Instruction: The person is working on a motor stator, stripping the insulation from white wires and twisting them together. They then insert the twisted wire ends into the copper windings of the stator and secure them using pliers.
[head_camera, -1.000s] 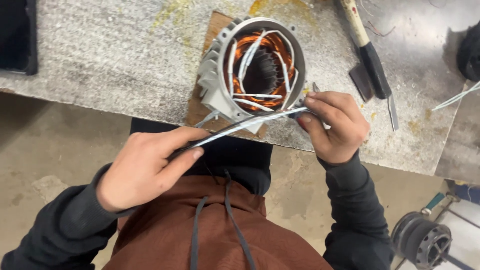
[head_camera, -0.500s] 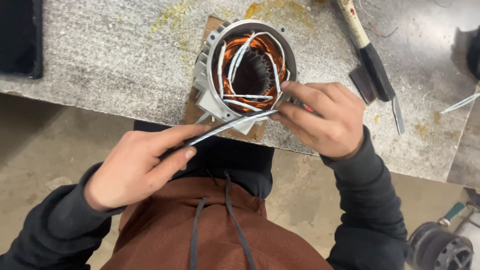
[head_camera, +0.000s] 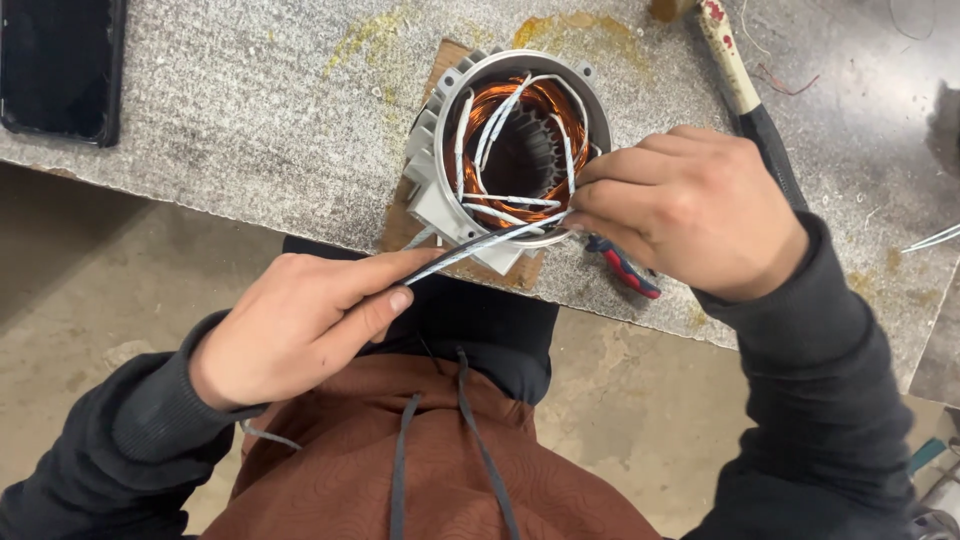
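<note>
Head view looks straight down at a grey metal motor housing with copper-orange windings and white sleeved leads (head_camera: 510, 150), lying on a brown cardboard scrap (head_camera: 400, 215) at the near edge of the speckled grey surface (head_camera: 230, 120). A bundle of grey-white sleeved wires (head_camera: 480, 246) runs from the lower rim of the housing out over the edge towards the person's lap.

Left hand (head_camera: 300, 325) is below the surface edge — its fingers (head_camera: 375, 300) are pressed together around the near end of the wire bundle, thumb on one side, index along the other, holding it pulled taut. Right hand (head_camera: 690, 210) rests at the right rim of the housing; its fingers (head_camera: 610, 195) are curled and pinch the far end of the same bundle where it meets the windings.

Just under the right hand lie red-and-blue-handled pliers (head_camera: 625, 268), partly hidden by it. A tool with a pale wooden handle and a dark end (head_camera: 745, 95) lies beyond the right hand, and a flat black rectangular device (head_camera: 60, 65) sits at the far left — well apart from the housing. A rust-brown apron with dark cords (head_camera: 430, 460) fills the bottom.
</note>
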